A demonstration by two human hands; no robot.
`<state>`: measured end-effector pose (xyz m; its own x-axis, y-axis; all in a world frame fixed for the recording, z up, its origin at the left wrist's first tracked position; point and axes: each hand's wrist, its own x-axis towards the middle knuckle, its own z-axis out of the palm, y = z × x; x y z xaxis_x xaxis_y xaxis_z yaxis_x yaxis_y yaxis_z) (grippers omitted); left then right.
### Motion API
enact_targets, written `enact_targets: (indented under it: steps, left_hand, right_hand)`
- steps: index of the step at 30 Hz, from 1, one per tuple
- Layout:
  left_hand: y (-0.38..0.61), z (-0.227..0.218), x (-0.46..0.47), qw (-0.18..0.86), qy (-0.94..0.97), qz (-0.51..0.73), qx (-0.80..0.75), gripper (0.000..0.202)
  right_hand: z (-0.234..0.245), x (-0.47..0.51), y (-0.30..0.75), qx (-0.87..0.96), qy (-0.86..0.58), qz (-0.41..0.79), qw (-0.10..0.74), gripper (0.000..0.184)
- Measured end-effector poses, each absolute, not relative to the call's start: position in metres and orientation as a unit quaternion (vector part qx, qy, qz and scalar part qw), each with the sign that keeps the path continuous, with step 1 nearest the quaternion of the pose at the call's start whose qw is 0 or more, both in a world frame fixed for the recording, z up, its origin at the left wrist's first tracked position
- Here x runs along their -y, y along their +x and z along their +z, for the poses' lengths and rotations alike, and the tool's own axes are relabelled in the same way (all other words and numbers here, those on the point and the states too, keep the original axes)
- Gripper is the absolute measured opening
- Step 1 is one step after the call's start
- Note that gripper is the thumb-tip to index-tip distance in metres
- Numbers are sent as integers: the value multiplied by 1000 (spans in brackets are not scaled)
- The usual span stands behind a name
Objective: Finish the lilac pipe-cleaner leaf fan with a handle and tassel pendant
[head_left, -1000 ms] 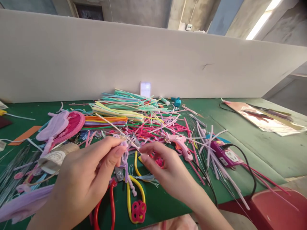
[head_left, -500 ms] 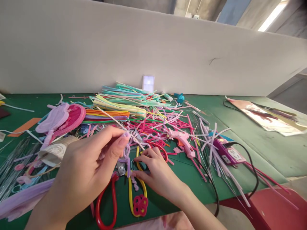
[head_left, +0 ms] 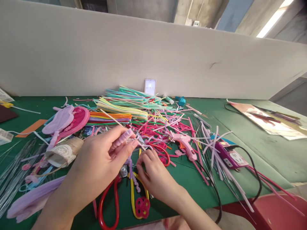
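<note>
My left hand [head_left: 103, 159] is closed, with thumb and fingers pinching a crinkled lavender pipe cleaner [head_left: 122, 138]. A thin pale stick [head_left: 110, 117] slants past these fingertips towards my right hand. My right hand [head_left: 155, 169] is curled closed just right of the left one, near the stick's lower end; whatever its fingertips hold is hidden. Beneath the hands hang lavender pipe cleaner strands [head_left: 130, 167]. Red-handled scissors [head_left: 100, 204] and yellow-handled pliers [head_left: 132, 201] lie below, partly covered. A magenta flower of bent pipe cleaner [head_left: 142, 207] rests on the yellow handles.
Bundles of pipe cleaners [head_left: 124, 108] cover the table's middle. On the right lie a pink glue gun [head_left: 184, 143] and a purple power box [head_left: 231, 155] with a black cable. A cardboard tube [head_left: 64, 153] sits left. A lit phone [head_left: 150, 87] leans on the white partition [head_left: 83, 54].
The crinkled lavender piece now shows longer above my left fingers. My right hand's fingers have curled in from a spread pinch. The whole view has shifted slightly.
</note>
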<state>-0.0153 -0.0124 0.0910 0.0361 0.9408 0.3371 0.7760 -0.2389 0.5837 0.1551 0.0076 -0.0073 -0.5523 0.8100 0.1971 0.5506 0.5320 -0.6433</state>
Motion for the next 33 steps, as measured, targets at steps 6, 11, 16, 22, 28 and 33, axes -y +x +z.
enact_targets:
  steps: [6,11,16,22,28,33]
  left_hand:
    - [-16,102,12,285,657,314,-624,32]
    - [-19,109,10,399,627,308,-594,27]
    - [-20,109,7,408,643,287,-581,30]
    - [-18,106,3,375,668,281,-578,27]
    - [-15,111,5,369,681,306,-553,13]
    - [-16,109,9,369,670,296,-571,11]
  right_hand:
    - [40,-14,176,512,-279,744,327,21]
    - [55,-13,173,430,-188,814,342,17]
    - [60,-8,171,409,-168,839,317,14]
    - [65,-7,170,402,-182,846,299,14]
    - [67,-9,169,386,-183,858,286,13]
    - [69,-7,171,379,-189,861,281,14]
